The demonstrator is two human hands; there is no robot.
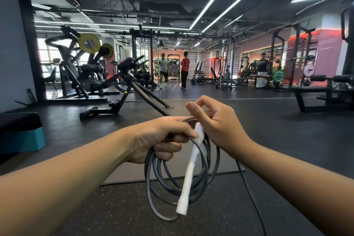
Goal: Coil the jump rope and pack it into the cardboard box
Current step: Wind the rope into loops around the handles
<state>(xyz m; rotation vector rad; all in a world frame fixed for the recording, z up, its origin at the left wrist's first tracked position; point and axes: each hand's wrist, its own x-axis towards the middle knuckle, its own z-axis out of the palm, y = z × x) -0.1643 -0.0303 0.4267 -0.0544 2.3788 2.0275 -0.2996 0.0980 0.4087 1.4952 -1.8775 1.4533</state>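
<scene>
Jump rope (153, 168) mostly coiled: left hand (159, 138) grips the grey loops, white handle (188, 174) dangling toward 6 o'clock. Right hand (216, 126) curled at coil top, grip unclear. Loose tail (251, 197) trails to 5 o'clock. Cardboard box unseen, so packing likely still left.

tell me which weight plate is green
The green plate sits low by the right rack beside a white plate; the yellow plates are on the left machine.

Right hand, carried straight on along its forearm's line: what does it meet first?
The gathered top of the jump rope coil, which the left hand grips. The right hand looks nearly on it already, though depth is unclear.
</scene>
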